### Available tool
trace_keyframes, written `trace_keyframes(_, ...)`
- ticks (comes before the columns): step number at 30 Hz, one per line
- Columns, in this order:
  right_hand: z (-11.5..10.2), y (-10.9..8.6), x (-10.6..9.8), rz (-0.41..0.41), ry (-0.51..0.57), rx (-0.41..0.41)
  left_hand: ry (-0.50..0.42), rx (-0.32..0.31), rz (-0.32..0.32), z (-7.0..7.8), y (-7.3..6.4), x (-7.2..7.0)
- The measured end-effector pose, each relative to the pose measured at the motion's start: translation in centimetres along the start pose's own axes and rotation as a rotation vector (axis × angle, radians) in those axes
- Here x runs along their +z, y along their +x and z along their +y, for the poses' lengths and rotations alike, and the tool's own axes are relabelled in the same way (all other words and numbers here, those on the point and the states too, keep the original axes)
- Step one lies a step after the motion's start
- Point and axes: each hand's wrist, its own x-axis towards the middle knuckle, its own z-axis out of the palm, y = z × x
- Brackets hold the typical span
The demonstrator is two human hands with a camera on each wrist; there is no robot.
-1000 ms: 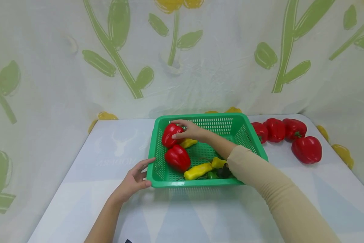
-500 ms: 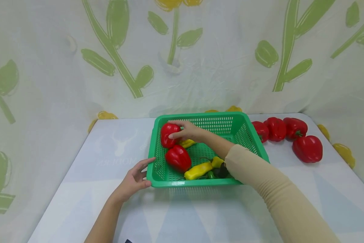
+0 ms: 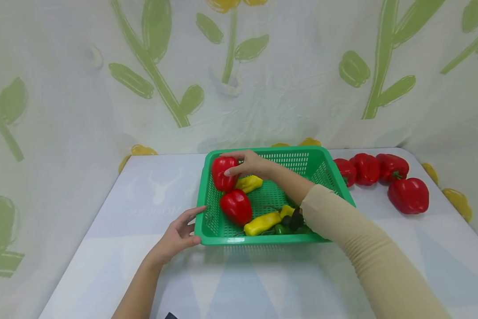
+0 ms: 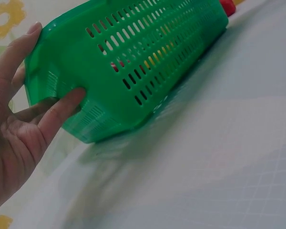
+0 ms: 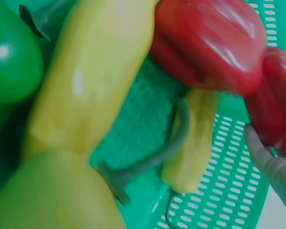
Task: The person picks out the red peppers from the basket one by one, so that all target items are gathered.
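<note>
A green slotted basket (image 3: 239,240) sits on the table with peppers in it. My right hand (image 3: 250,164) reaches in from the right and grips a red bell pepper (image 3: 220,175) at the back left corner; its fingers (image 5: 276,169) show beside that pepper in the right wrist view. Just in front lies a second red bell pepper (image 3: 236,207). Yellow peppers (image 3: 262,223) lie beside it and behind it. My left hand (image 3: 175,237) touches the basket's front left corner, index finger at the rim and thumb against the front side, fingers mostly straight.
Several red bell peppers (image 3: 408,196) lie on the table right of the basket. Inside the basket, a green pepper (image 3: 280,229) and a dark item (image 3: 296,219) lie near the right sleeve (image 3: 342,226). A flower-patterned curtain (image 3: 294,88) hangs behind the table.
My right hand has shifted the gripped red bell pepper slightly left and back, showing more of the yellow pepper beside it. The left hand stays at the basket corner.
</note>
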Motion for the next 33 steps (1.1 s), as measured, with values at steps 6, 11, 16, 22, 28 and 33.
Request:
trace_keyframes(6,-0.5,-0.4,-1.1,-0.022,-0.015,0.019,-0.017,0.016,-0.009,-0.2,-0.1,0.0)
trace_keyframes(11,-0.9,-0.6,-1.8,-0.055,-0.035,0.014,-0.015,0.009,0.003,-0.3,-0.3,0.0)
trace_keyframes(16,-1.2,-0.9,-2.5,-0.099,-0.060,0.026,0.003,0.015,0.015,-0.2,-0.4,0.0)
trace_keyframes(22,-1.5,-1.6,-3.7,-0.133,-0.042,0.051,0.008,0.011,0.015,-0.2,-0.4,0.0)
trace_keyframes(28,-1.7,-2.6,-5.2,-0.129,-0.064,0.051,0.032,-0.008,0.035,-0.1,-0.4,-0.2)
trace_keyframes(33,-1.4,-3.9,-7.2,-0.165,-0.069,0.061,0.034,-0.080,0.039,0.5,0.1,-0.1)
